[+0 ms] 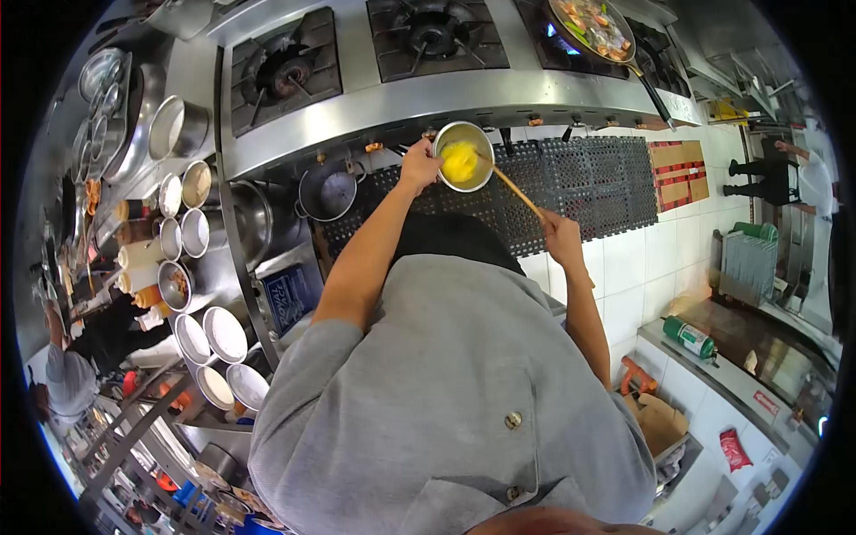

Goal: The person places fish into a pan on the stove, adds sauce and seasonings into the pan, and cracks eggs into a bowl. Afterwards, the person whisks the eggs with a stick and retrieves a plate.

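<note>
My left hand (421,166) grips the rim of a round metal bowl (464,188), which is tilted toward me in front of the stove edge. Inside the bowl lies a bright yellow mixture (459,161). My right hand (562,239) is closed around the end of a long wooden utensil (520,193). The utensil's far end reaches into the bowl at its right side, and its tip is hard to make out.
A pan (629,45) of food sits over a blue flame at the back right, its handle sticking out over the stove's front edge (499,91). Metal pots and white tubs (225,334) fill the left counter. Other people stand at far left and far right.
</note>
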A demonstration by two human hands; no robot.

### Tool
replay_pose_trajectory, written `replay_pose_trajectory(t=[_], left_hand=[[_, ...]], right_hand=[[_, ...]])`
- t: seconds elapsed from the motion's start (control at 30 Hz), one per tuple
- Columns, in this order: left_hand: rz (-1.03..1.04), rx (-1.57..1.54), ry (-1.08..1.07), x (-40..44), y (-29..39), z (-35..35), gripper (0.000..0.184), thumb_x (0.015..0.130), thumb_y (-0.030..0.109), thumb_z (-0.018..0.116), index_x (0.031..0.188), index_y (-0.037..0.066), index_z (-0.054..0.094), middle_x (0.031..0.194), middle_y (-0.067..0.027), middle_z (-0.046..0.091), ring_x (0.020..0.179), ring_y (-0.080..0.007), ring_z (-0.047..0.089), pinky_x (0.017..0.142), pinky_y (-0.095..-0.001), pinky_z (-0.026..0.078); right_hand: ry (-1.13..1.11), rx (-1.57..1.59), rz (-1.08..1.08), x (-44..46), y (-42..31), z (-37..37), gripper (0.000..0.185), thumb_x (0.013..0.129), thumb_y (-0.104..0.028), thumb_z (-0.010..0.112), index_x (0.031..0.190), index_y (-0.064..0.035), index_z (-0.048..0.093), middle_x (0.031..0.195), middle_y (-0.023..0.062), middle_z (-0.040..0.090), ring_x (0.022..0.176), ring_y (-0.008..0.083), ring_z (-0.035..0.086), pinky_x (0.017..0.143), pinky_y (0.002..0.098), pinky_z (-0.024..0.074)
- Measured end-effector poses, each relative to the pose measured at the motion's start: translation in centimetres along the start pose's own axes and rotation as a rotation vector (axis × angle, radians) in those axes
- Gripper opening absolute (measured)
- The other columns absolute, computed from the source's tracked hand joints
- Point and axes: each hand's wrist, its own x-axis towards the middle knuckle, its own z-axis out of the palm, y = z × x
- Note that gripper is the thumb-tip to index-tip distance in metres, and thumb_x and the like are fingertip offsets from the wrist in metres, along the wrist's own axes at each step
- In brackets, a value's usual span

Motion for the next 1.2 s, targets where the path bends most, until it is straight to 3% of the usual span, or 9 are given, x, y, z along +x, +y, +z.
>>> replay_pose_trajectory(t=[0.37,0.43,0.6,0.7,0.87,0.97,1.03,1.1,1.2], left_hand=[[-0.071,0.006,0.034,0.1,-0.9,-1.0,0.020,0.072,0.003,0.064,0.070,0.003,0.044,0.060,-0.0116,0.056,0.049,-0.0195,0.059,0.042,-0.0322,0.045],[-0.018,0.030,0.036,0.2,-1.5,-1.1,0.021,0.072,0.003,0.064,0.069,0.003,0.043,0.059,-0.0109,0.055,0.048,-0.0186,0.058,0.042,-0.0316,0.045],[-0.008,0.056,0.026,0.1,-0.8,-1.1,0.021,0.073,0.002,0.063,0.069,0.004,0.043,0.059,-0.0097,0.054,0.046,-0.0166,0.056,0.040,-0.0308,0.044],[-0.050,-0.048,0.021,0.1,-0.8,-0.9,0.021,0.072,0.001,0.063,0.068,0.004,0.043,0.059,-0.0086,0.053,0.045,-0.0161,0.055,0.039,-0.0311,0.043],[0.010,0.029,-0.004,0.2,-0.7,-0.6,0.017,0.073,-0.001,0.062,0.071,0.003,0.045,0.059,-0.0079,0.052,0.044,-0.0157,0.054,0.036,-0.0293,0.040],[-0.038,-0.006,0.005,-0.5,-0.2,-0.5,0.015,0.073,-0.002,0.060,0.073,0.002,0.047,0.059,-0.0075,0.052,0.044,-0.0161,0.054,0.035,-0.0281,0.040],[-0.080,-0.056,0.008,-0.4,-0.1,-0.3,0.013,0.072,-0.003,0.060,0.075,0.001,0.049,0.060,-0.0075,0.053,0.043,-0.0165,0.054,0.035,-0.0274,0.041],[-0.110,-0.153,-0.012,-0.3,-1.0,0.1,0.011,0.072,0.001,0.061,0.082,0.002,0.056,0.065,-0.0070,0.056,0.052,-0.0152,0.057,0.041,-0.0300,0.044],[-0.120,-0.124,0.011,1.5,-4.5,0.4,0.020,0.069,0.014,0.070,0.083,0.005,0.060,0.069,-0.0032,0.059,0.057,-0.0135,0.055,0.049,-0.0305,0.045]], right_hand=[[0.124,-0.064,-0.023,1.1,-0.6,-0.3,0.021,0.085,-0.012,0.056,0.103,-0.0077,0.067,0.081,0.0224,0.063,0.077,0.0375,0.063,0.064,0.0401,0.0478],[-0.119,-0.021,0.029,0.8,-1.1,-0.8,0.021,0.084,-0.013,0.057,0.101,-0.0067,0.067,0.082,0.0216,0.063,0.077,0.0355,0.064,0.065,0.0367,0.0480],[-0.108,0.037,-0.019,0.9,-0.6,-0.4,0.022,0.082,-0.012,0.058,0.101,-0.0063,0.067,0.085,0.0204,0.064,0.080,0.0361,0.063,0.071,0.0389,0.0497],[0.062,-0.176,0.066,0.8,-0.5,0.0,0.022,0.081,-0.010,0.057,0.100,-0.0063,0.068,0.086,0.0203,0.064,0.081,0.0373,0.062,0.073,0.0406,0.0495],[0.145,0.066,0.028,0.5,0.4,0.4,0.022,0.082,-0.010,0.056,0.100,-0.0074,0.067,0.084,0.0198,0.064,0.080,0.0376,0.062,0.070,0.0420,0.0485],[-0.041,0.059,-0.095,0.2,-0.7,0.4,0.023,0.082,-0.010,0.055,0.102,-0.0083,0.067,0.083,0.0204,0.064,0.079,0.0384,0.062,0.070,0.0427,0.0485],[0.104,-0.149,0.131,0.6,-2.4,-0.4,0.024,0.082,-0.011,0.054,0.102,-0.0092,0.067,0.083,0.0209,0.063,0.080,0.0388,0.061,0.071,0.0440,0.0480],[-0.065,-0.082,-0.094,1.1,-0.1,0.3,0.023,0.082,-0.015,0.054,0.101,-0.0115,0.067,0.085,0.0206,0.063,0.081,0.0384,0.061,0.072,0.0440,0.0476],[0.170,-0.062,-0.005,0.6,-1.9,-0.2,0.024,0.084,-0.015,0.055,0.104,-0.0125,0.067,0.087,0.0203,0.063,0.080,0.0378,0.062,0.069,0.0413,0.0486]])
